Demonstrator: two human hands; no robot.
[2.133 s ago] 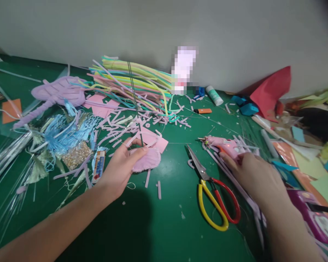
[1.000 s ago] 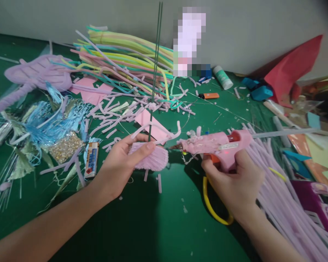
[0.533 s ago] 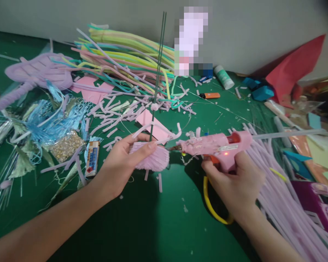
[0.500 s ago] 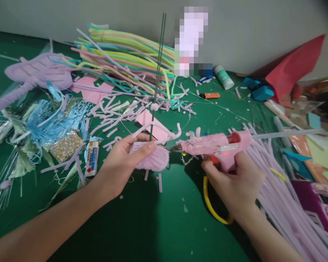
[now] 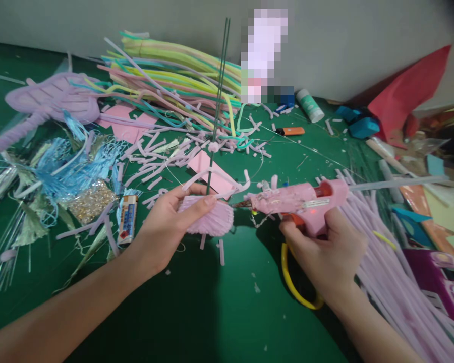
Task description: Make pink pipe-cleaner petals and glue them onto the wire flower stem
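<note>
Between the thumb and fingers of my left hand is a ribbed lilac pipe-cleaner piece. Two thin dark green wires rise behind it; where they end is hidden. My right hand is wrapped round the handle of a pink hot glue gun, fingers at its orange trigger. The gun's nozzle points left, at or very near the right edge of the lilac piece. A clear glue stick sticks out of its back. A bent lilac pipe cleaner lies just beyond my left fingers.
Bundled coloured pipe cleaners lie at the back, lilac ones at right. Blue tassels, a bag of gold beads and a small box are at left. An orange lighter and yellow scissors handle also lie here.
Almost nothing differs. Both hands, the lilac piece and the glue gun hold nearly the same places, and the whole view has shifted very slightly.
</note>
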